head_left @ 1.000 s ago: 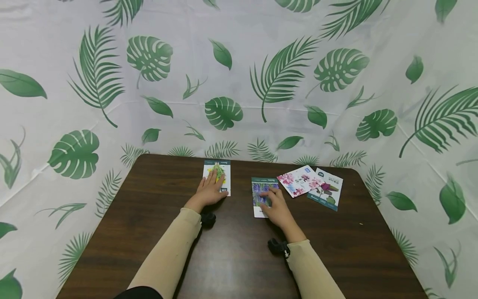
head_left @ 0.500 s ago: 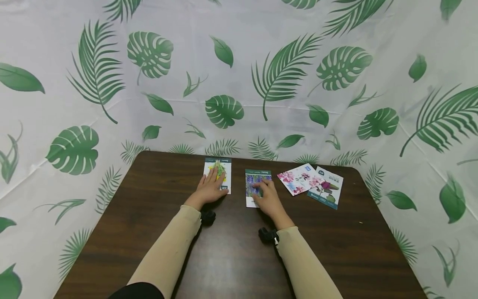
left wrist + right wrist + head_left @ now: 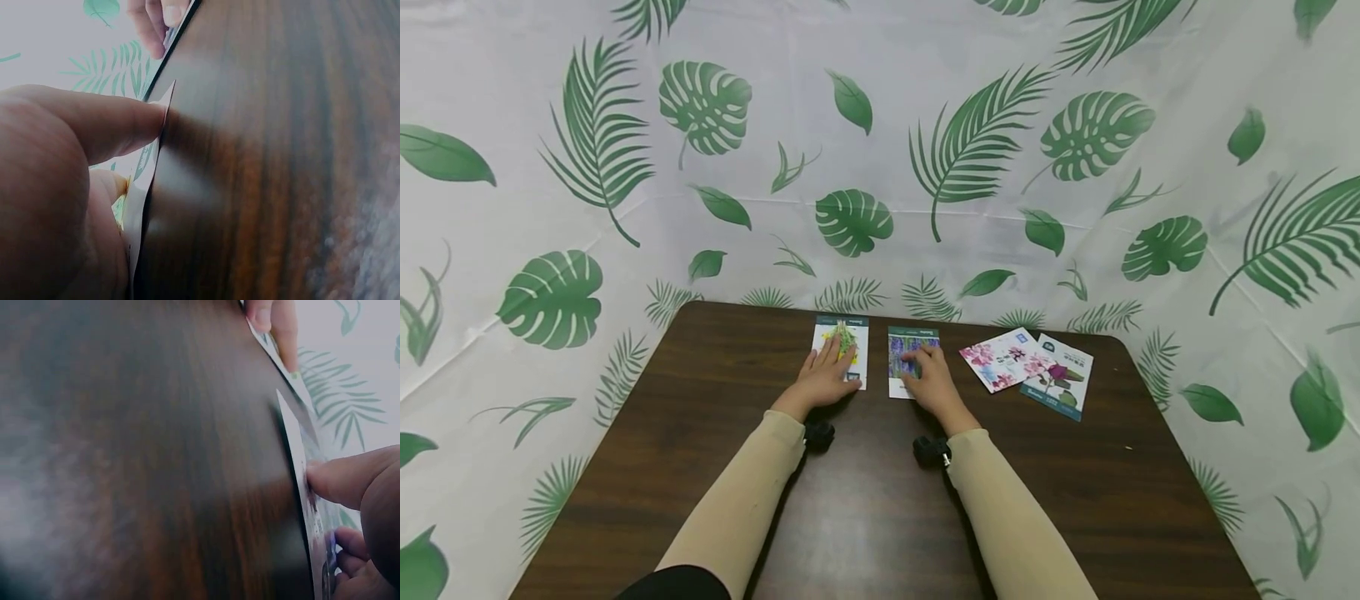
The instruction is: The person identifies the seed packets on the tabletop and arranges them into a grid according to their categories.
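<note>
A flat seed packet point(image 3: 859, 343) with a yellow-flower picture lies near the table's far edge in the head view. My left hand point(image 3: 822, 383) rests on it, fingers spread and straight; the left wrist view shows the thumb point(image 3: 134, 122) touching its near end. To the right lies a second seed packet point(image 3: 898, 360), printed with purple flowers. My right hand point(image 3: 936, 390) presses its fingertips on that packet with slightly bent fingers. In the right wrist view, the thumb point(image 3: 337, 478) touches the packet's face. The palms cover part of both packets.
Further right, a pink-flower packet point(image 3: 992, 360) partly overlaps a packet with a dark pink bloom point(image 3: 1071, 383). The dark wooden table point(image 3: 865, 517) meets a leaf-print cloth point(image 3: 760, 250) at its far edge. Black cameras point(image 3: 820, 437) sit at the wrists.
My right hand has slid the purple-flower packet away from me and slightly left, level with the yellow-flower one. The left hand has stayed in place.
</note>
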The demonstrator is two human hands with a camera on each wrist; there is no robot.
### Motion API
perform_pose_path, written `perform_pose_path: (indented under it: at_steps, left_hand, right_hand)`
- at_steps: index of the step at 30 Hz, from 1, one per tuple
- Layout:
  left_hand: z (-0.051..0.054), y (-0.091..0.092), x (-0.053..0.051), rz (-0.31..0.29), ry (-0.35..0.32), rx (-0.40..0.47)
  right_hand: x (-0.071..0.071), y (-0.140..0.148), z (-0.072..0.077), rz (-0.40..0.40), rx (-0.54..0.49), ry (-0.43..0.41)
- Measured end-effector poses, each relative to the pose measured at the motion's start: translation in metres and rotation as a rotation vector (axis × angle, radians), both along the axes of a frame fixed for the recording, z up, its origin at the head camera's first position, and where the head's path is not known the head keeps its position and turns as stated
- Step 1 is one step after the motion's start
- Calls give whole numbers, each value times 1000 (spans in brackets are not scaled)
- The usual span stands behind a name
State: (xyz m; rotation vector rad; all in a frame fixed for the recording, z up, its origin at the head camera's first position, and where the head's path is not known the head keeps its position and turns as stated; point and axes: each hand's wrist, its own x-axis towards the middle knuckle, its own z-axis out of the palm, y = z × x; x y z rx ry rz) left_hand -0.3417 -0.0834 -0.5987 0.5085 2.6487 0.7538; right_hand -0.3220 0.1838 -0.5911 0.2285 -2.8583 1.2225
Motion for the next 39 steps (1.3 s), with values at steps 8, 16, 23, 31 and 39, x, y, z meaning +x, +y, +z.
perform_pose_path:
  at_steps: [8, 16, 23, 31, 39]
  left_hand:
    - [7, 0, 5, -5, 12, 18]
    - [8, 0, 6, -1, 20, 20]
    - [19, 2, 13, -6, 21, -25]
    - [16, 2, 13, -5, 15, 5]
    - [7, 2, 7, 4, 8, -6]
  right_hand:
    - [-11, -6, 1, -7, 32, 14]
    - [-16, -4, 2, 19, 61, 12]
    - [-14, 1, 0, 34, 103, 5]
    - [-9, 5, -3, 23, 38, 52]
    - [-10, 13, -5, 27, -38, 71]
